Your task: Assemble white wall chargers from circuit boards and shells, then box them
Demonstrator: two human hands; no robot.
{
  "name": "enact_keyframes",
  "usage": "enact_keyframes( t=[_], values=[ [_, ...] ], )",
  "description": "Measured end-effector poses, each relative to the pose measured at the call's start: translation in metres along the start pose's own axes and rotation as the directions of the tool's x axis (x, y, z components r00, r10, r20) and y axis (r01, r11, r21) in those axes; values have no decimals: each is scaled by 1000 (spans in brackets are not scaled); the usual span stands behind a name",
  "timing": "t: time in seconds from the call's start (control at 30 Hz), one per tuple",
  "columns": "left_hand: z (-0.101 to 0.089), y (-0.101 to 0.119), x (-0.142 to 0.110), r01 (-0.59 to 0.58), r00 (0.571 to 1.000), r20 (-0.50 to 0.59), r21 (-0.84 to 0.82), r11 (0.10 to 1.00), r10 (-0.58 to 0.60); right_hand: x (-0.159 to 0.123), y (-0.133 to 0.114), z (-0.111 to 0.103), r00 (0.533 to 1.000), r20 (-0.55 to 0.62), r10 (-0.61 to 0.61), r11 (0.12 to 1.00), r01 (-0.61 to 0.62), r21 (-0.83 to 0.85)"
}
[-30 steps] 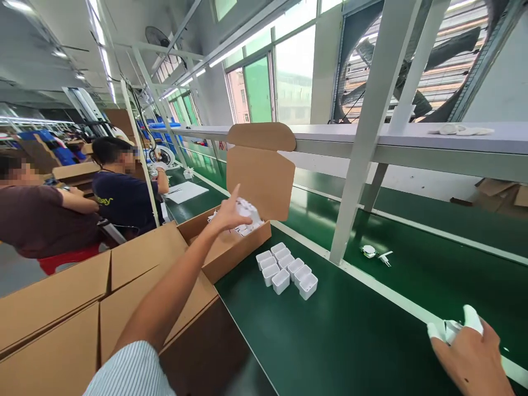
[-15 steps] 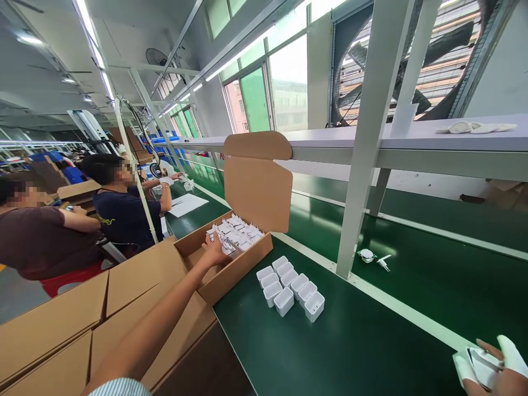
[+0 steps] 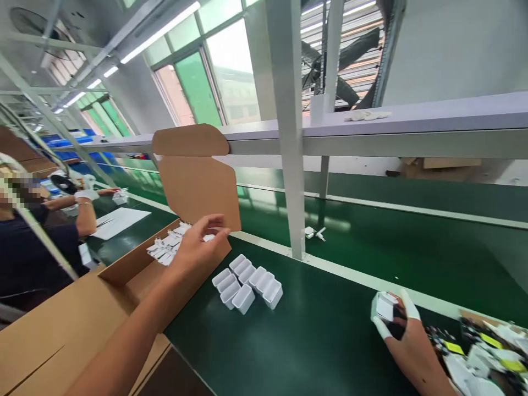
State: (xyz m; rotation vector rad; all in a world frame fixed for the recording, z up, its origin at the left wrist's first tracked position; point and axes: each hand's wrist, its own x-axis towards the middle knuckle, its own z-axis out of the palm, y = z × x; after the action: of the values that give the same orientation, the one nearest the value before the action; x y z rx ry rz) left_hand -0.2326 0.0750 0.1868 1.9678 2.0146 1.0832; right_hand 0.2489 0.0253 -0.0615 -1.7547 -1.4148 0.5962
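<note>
My left hand point(image 3: 201, 241) is bare and raised over the right end of an open cardboard box point(image 3: 142, 280). Its fingers are curved and apart, with a bit of white showing in the gap. White plastic parts point(image 3: 165, 247) lie packed in the box, partly hidden by this hand and forearm. To the right, my right hand point(image 3: 406, 333), with white coverings on the fingertips, grips a small white plastic casing point(image 3: 385, 306) above the green table point(image 3: 325, 341). Between the hands, several white cup-like plastic housings point(image 3: 244, 298) stand grouped on the table.
A pile of mixed parts with yellow labels point(image 3: 487, 352) lies at the lower right. Closed cardboard boxes point(image 3: 53, 352) stand at lower left. A metal post point(image 3: 291, 165) rises behind the table, with small white pieces point(image 3: 315, 233) beyond it. A co-worker point(image 3: 37, 236) sits at far left.
My left hand has lifted off the white parts and moved toward the box's right end. My right hand, still gripping the casing, has come further into view as the camera turned right.
</note>
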Motion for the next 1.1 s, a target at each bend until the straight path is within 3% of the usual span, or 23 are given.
enact_keyframes(
  t=[0.03,0.07,0.13,0.17,0.2,0.27,0.37,0.43,0.5,0.6,0.7,0.8,0.9,1.03,1.1],
  values=[
    [21,22,0,-77,987,134,-56,995,84,-3,-9,-1,999,31,29,999,-29,15],
    [44,42,-1,-136,946,283,-95,986,158,-5,-15,-1,998,43,42,998,-44,36],
    [97,75,-1,-237,790,559,-103,966,253,-9,-21,-2,999,45,26,996,-30,83],
    [124,87,1,-298,714,645,-75,952,274,-11,-23,-2,1000,28,2,994,-5,105],
    [151,98,4,-351,670,691,-28,936,272,-13,-23,-2,1000,9,-29,992,27,124],
    [200,115,12,-402,663,705,53,914,251,-16,-24,-2,994,-39,-99,984,104,143],
    [259,136,31,-369,753,638,207,906,161,-20,-28,0,969,-100,-226,963,238,128],
    [284,148,45,-301,816,574,325,896,66,-22,-31,0,949,-122,-292,948,304,97],
    [297,154,59,-229,853,522,411,882,-22,-24,-35,-2,937,-133,-324,939,336,78],
    [303,158,72,-183,864,497,451,873,-76,-26,-40,-5,944,-124,-305,945,316,86],
    [303,163,73,-216,860,511,401,890,-22,-26,-42,-8,950,-90,-299,945,308,108],
    [300,172,56,-281,831,548,276,919,89,-30,-43,-6,923,-39,-383,911,384,149],
    [295,185,20,-362,756,609,84,928,240,-39,-47,-1,884,19,-468,870,456,189],
    [281,201,-36,-453,571,676,-213,866,465,-51,-52,5,864,90,-496,859,473,195],
    [267,206,-56,-461,510,678,-305,834,529,-54,-53,3,860,123,-495,863,470,185]
  ],
)
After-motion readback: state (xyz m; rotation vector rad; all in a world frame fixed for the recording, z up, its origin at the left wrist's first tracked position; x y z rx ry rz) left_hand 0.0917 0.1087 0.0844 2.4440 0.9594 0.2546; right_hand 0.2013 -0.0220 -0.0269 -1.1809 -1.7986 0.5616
